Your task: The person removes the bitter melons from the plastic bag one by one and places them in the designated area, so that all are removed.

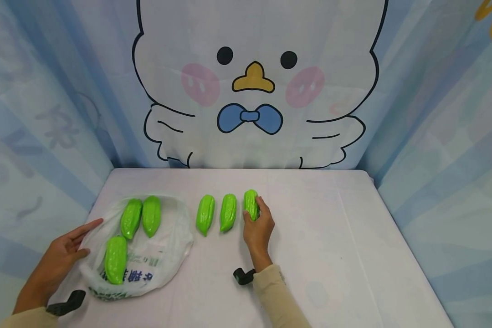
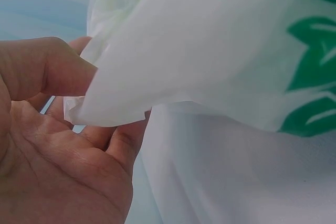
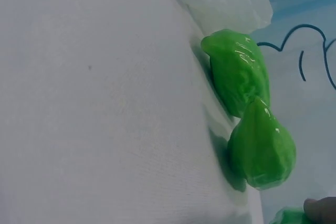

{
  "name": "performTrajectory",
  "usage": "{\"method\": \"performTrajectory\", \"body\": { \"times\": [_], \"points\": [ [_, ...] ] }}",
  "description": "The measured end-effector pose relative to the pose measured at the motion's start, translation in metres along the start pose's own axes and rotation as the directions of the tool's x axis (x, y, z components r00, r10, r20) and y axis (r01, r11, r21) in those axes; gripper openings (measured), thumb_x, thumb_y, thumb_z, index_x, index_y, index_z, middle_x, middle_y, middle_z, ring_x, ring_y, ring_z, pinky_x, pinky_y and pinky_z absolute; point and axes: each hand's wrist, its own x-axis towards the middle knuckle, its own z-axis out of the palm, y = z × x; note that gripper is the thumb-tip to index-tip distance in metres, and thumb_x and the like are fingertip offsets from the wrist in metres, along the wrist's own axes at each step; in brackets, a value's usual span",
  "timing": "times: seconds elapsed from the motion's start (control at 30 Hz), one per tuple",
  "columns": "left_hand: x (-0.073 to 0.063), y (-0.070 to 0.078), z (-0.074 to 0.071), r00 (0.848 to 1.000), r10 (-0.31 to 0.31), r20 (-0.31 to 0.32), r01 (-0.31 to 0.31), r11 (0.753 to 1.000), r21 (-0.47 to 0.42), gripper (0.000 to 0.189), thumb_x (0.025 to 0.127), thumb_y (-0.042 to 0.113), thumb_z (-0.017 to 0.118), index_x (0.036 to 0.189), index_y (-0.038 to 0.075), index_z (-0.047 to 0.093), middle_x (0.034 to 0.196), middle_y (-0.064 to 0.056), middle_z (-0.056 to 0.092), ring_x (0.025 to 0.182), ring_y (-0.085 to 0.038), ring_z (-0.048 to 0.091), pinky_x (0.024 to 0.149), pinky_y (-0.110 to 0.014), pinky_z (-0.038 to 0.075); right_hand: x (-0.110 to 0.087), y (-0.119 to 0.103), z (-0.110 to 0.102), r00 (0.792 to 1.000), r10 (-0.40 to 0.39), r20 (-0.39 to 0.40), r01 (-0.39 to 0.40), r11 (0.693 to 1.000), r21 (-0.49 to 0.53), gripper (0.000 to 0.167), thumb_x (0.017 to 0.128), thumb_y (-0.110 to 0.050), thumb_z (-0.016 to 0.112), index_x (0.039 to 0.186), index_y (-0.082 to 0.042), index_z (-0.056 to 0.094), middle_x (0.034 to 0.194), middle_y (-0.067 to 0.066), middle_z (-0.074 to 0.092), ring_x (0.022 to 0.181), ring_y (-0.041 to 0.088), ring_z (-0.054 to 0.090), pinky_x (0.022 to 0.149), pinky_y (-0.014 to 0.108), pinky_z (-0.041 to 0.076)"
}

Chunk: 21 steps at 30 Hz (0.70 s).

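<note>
My left hand (image 1: 61, 255) is at the left side of a white plastic bag (image 1: 174, 255) and holds its edge. In the left wrist view, the bag's edge (image 2: 121, 98) lies between thumb and fingers. Three glossy green toy bitter melons, one of them low on the left (image 1: 115, 259), lie on or in the bag; which, I cannot tell. Right of the bag, two similar melons stand in a row, a left one (image 1: 205, 214) and a middle one (image 1: 228, 212). My right hand (image 1: 259, 232) grips the third melon (image 1: 251, 204) at the row's right end.
A white cloth covers the table (image 1: 332, 255). Behind it hangs a curtain (image 1: 254, 146) with a cartoon bird, and more curtains flank both sides. Black camera mounts sit at the left wrist (image 1: 67, 304) and right wrist (image 1: 243, 276).
</note>
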Motion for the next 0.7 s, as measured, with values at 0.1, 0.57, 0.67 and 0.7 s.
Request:
{"method": "performTrajectory", "body": {
  "times": [0.1,0.57,0.67,0.7],
  "points": [
    [0.0000,0.0014,-0.0001,1.000,0.004,0.004,-0.004,1.000,-0.001,0.074,0.104,0.000,0.059,0.170,0.014,0.028,0.165,0.025,0.027,0.115,0.033,0.042,0.088,-0.007,0.052,0.0000,0.0027,0.0016,1.000,0.005,-0.001,-0.005,1.000,-0.017,0.061,0.094,0.000,0.077,0.151,-0.004,0.058,0.160,0.015,0.053,0.152,0.033,0.047,0.124,0.048,0.039],
    [0.0002,-0.0005,0.0003,0.999,0.042,-0.003,-0.042,0.999,-0.027,0.074,0.103,-0.002,0.060,0.169,0.012,0.029,0.160,0.031,0.032,0.116,0.032,0.043,0.088,-0.006,0.051,-0.0024,0.0085,0.0055,1.000,0.011,-0.029,-0.013,0.998,-0.063,0.063,0.089,0.003,0.080,0.149,-0.003,0.060,0.157,0.016,0.056,0.149,0.034,0.050,0.124,0.048,0.040],
    [0.0006,-0.0008,0.0003,0.999,0.048,-0.005,-0.048,0.999,-0.019,0.074,0.104,-0.001,0.060,0.169,0.012,0.029,0.159,0.031,0.033,0.117,0.032,0.043,0.088,-0.006,0.051,-0.0027,0.0076,0.0048,0.999,-0.001,-0.035,-0.002,0.998,-0.069,0.065,0.089,0.002,0.082,0.149,-0.003,0.060,0.157,0.017,0.056,0.149,0.036,0.050,0.124,0.050,0.039],
    [0.0006,-0.0007,0.0004,0.999,0.046,-0.005,-0.046,0.999,-0.010,0.073,0.105,0.001,0.060,0.170,0.012,0.028,0.160,0.031,0.032,0.117,0.033,0.043,0.087,-0.006,0.051,-0.0028,0.0071,0.0046,0.999,-0.006,-0.038,0.004,0.997,-0.072,0.065,0.088,0.001,0.082,0.149,-0.003,0.060,0.157,0.017,0.056,0.149,0.036,0.050,0.124,0.051,0.039]
  ]
}}
